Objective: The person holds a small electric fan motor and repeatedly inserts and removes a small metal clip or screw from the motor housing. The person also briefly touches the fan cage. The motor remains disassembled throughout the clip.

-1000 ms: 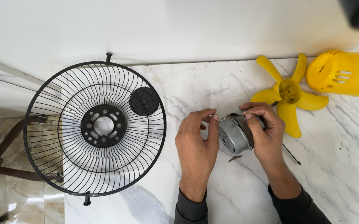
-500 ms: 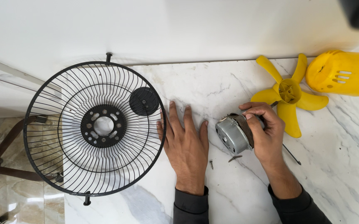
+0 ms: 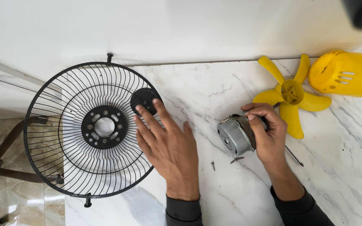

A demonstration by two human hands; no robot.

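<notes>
My right hand grips a small grey fan motor just above the white marble table. My left hand is flat and empty, fingers spread, its fingertips over the right rim of a black wire fan guard and touching a round black cap that sits on the guard's wires. Two small screws lie on the marble between my hands.
A yellow fan blade and a yellow motor cover lie at the back right. A thin metal rod lies by my right wrist. The guard overhangs the table's left edge, above a dark stand and tiled floor.
My left hand let go of the motor and moved left to the guard's rim and the black cap. The right hand kept the motor, almost still.
</notes>
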